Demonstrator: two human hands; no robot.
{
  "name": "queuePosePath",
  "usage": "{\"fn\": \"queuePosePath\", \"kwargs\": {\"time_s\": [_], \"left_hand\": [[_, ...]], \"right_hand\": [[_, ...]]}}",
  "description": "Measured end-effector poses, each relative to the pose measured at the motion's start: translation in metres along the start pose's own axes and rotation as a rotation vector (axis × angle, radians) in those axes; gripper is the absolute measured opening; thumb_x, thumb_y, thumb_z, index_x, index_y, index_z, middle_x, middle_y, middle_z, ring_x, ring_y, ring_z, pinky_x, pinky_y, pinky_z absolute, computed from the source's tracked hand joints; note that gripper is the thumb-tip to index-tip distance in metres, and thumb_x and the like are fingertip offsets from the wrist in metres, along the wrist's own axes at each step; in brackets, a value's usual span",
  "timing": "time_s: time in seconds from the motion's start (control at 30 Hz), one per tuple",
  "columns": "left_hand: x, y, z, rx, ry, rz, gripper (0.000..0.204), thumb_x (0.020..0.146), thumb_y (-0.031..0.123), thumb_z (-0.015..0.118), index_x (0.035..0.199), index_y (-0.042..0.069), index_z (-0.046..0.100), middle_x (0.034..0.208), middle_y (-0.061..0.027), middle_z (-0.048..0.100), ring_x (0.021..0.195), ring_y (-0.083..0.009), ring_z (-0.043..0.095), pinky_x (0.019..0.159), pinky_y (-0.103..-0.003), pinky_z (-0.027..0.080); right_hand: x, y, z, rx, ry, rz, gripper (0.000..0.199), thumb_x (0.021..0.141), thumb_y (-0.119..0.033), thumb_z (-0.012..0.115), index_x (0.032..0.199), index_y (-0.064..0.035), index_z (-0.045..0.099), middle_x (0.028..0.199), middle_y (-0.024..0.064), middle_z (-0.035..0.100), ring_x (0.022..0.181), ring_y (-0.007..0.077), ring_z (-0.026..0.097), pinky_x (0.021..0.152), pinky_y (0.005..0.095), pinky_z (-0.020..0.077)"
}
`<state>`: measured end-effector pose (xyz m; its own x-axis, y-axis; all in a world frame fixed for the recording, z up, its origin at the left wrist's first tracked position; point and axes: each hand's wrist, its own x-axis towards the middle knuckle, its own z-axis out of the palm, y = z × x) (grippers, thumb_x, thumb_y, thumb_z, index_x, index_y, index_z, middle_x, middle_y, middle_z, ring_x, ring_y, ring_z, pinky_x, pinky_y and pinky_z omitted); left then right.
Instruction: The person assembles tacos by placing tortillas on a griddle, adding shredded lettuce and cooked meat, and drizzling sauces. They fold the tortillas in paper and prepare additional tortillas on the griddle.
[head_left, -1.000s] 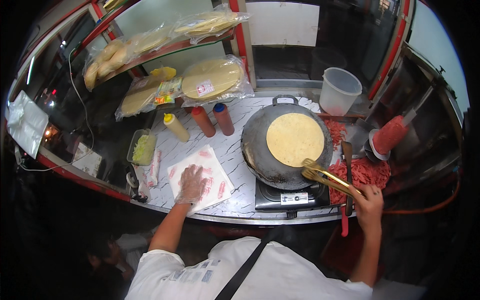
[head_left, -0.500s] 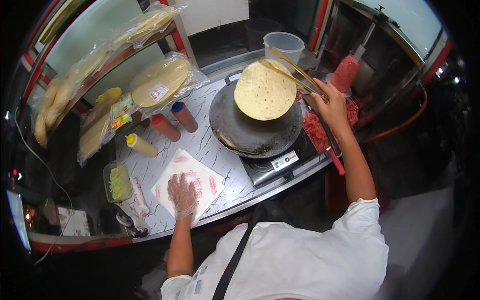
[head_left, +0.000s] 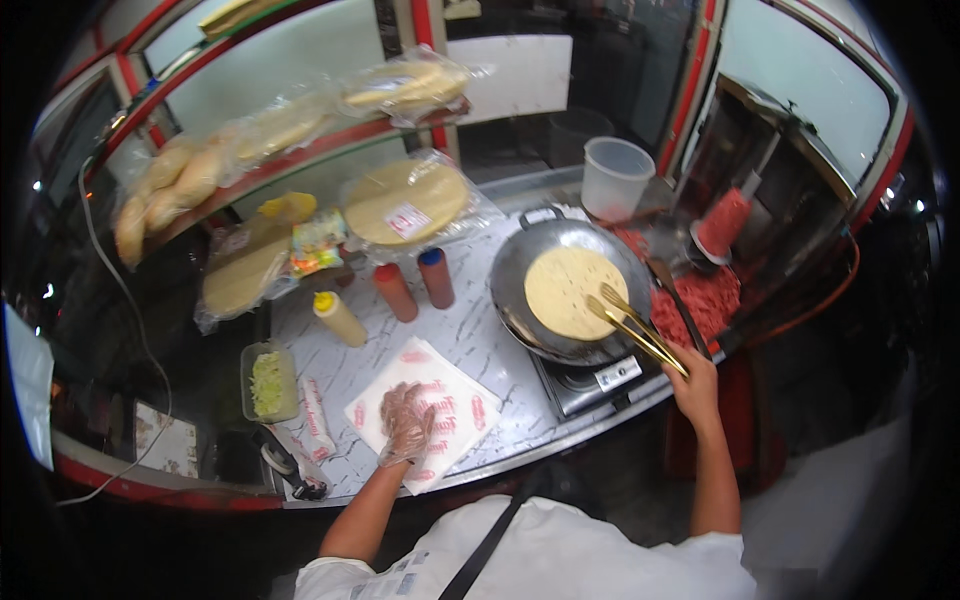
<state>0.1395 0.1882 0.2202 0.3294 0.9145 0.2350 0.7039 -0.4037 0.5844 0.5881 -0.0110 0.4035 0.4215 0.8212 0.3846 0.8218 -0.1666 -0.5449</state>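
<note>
A round flatbread (head_left: 562,290) with dark specks lies in a dark wok (head_left: 507,290) on a black stove (head_left: 585,382). My bare right hand (head_left: 695,385) is closed around gold tongs (head_left: 648,341), whose tips are apart and rest at the flatbread's right side. Over to the left, my left hand (head_left: 406,425), in a clear plastic glove, lies with its fingers apart on white wrapping paper (head_left: 466,408) with red print. It holds nothing that I can see. A long knife (head_left: 688,312) slants across shredded reddish meat (head_left: 715,300) beside the wok.
Squeeze bottles (head_left: 395,292) stand behind the paper. Left of it are a tub of shredded cabbage (head_left: 269,383) and a wrapped roll (head_left: 317,417). Bagged flatbreads (head_left: 407,203) lie farther back, below a shelf of bread (head_left: 190,180). A meat spit (head_left: 724,222) and a clear bucket (head_left: 617,180) stand beyond the wok.
The flatbread, held up in the tongs over the wok before, now lies flat inside it. My right hand has lowered with the tongs, which have come apart from its edge. The view has shifted.
</note>
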Motion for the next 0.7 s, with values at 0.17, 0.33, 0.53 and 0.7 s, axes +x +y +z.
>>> {"fn": "queuePosePath", "kwargs": {"time_s": [0.17,0.33,0.53,0.7], "left_hand": [[0.103,0.058,-0.102,-0.26,0.065,0.207,0.028,0.093,0.014,0.066,0.118,0.0,0.07,0.112,-0.0189,0.073,0.104,-0.0286,0.07,0.093,-0.036,0.054],[0.229,0.172,-0.226,-0.053,0.55,0.729,0.021,0.088,0.007,0.069,0.107,0.004,0.075,0.101,-0.0168,0.074,0.094,-0.0329,0.071,0.088,-0.042,0.055],[0.321,0.237,-0.293,0.316,0.346,0.447,0.026,0.093,0.027,0.065,0.105,0.007,0.076,0.101,-0.0187,0.073,0.098,-0.0358,0.069,0.091,-0.044,0.052],[0.353,0.245,-0.298,0.243,0.681,0.358,0.024,0.09,0.027,0.067,0.103,0.007,0.074,0.094,-0.0201,0.073,0.091,-0.038,0.069,0.085,-0.046,0.053]], "right_hand": [[-0.009,0.003,-0.005,-0.035,0.044,0.136,0.04,0.082,-0.005,0.074,0.121,-0.0001,0.069,0.096,0.0217,0.069,0.092,0.0386,0.068,0.081,0.0423,0.0521],[-0.01,0.007,0.007,-0.02,-0.007,-0.022,0.042,0.082,-0.005,0.074,0.122,0.0011,0.068,0.093,0.0215,0.067,0.086,0.036,0.068,0.077,0.041,0.0508],[-0.009,0.021,-0.01,0.136,0.044,0.046,0.045,0.081,-0.005,0.074,0.125,0.0016,0.067,0.087,0.0177,0.064,0.078,0.0305,0.063,0.073,0.0369,0.049],[-0.008,0.048,-0.021,0.258,0.025,0.065,0.049,0.082,-0.002,0.074,0.129,0.0017,0.064,0.087,0.0136,0.062,0.077,0.024,0.062,0.071,0.0346,0.0486]]}}
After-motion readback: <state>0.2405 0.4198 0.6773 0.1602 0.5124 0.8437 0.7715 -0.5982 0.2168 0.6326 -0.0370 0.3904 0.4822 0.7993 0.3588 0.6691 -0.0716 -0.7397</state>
